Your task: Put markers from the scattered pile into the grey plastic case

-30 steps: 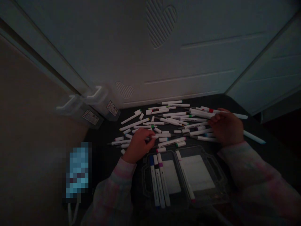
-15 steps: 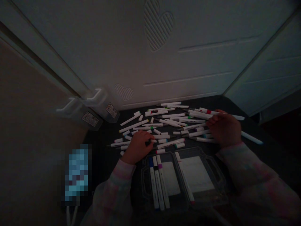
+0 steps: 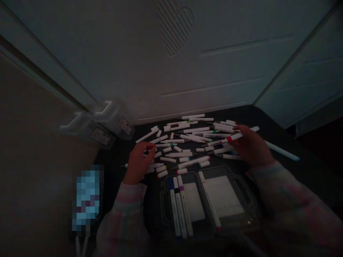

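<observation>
My right hand (image 3: 250, 147) is closed around a white marker (image 3: 252, 130) with a red band, held slantwise above the right part of a pile of markers. My left hand (image 3: 136, 163) is over the left side of the pile, thumb and forefinger curled toward each other. What it pinches, if anything, is too dark to make out. Loose caps (image 3: 162, 174) and uncapped markers (image 3: 193, 162) lie just right of it. Nearer to me sits an open clear plastic case (image 3: 197, 203). Several markers (image 3: 179, 207) lie in its left half, and one marker (image 3: 210, 200) lies along its middle.
Two clear plastic containers (image 3: 118, 123) with labels stand at the back left of the dark tabletop (image 3: 241, 112). A pale panel with raised hearts (image 3: 177, 32) rises behind. A pixelated bright rectangle (image 3: 87, 198) is at left. A long white marker (image 3: 282, 150) lies at right.
My left hand has moved left, away from the middle caps. My right hand has turned the red-banded marker and brought it left and lower. The view has shifted slightly.
</observation>
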The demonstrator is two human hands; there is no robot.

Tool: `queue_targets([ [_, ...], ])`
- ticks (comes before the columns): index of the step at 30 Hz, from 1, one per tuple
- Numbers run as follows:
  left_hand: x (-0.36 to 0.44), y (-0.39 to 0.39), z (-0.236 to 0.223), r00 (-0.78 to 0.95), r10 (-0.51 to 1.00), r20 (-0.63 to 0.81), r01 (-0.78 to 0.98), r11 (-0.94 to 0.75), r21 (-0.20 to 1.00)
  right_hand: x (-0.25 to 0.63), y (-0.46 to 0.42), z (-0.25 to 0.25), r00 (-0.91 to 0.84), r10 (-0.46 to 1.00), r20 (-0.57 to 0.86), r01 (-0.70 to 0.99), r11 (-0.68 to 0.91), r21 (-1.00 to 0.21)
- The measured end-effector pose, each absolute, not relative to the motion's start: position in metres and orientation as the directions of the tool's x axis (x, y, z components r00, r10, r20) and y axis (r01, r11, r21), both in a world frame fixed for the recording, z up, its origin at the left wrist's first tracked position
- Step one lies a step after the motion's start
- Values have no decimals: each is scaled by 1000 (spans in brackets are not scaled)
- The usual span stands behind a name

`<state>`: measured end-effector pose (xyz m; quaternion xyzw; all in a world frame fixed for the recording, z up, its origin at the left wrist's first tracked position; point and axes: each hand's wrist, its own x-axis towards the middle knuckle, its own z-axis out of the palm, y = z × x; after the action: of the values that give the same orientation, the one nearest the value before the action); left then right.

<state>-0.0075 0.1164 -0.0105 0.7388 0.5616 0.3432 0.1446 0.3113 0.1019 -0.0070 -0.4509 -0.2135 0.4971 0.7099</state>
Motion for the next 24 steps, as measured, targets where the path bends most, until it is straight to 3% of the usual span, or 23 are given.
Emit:
queue_targets([
  [3, -3, 116, -13, 189, 926, 327, 733, -355, 580, 308, 98, -7, 205, 969, -140, -450, -34, -892],
  [6, 1, 115, -15, 250, 912, 324, 740, -396, 544, 309, 97, -11, 79, 992, -103, -410, -62, -910],
  [15, 3, 117, -15, 342, 898, 277, 776, -436, 456, 313, 95, -15, 9, 998, -66, -384, -58, -922],
  [24, 3, 114, -18, 423, 899, 115, 865, -439, 242, 312, 96, -9, 48, 993, -107, -415, -78, -906],
])
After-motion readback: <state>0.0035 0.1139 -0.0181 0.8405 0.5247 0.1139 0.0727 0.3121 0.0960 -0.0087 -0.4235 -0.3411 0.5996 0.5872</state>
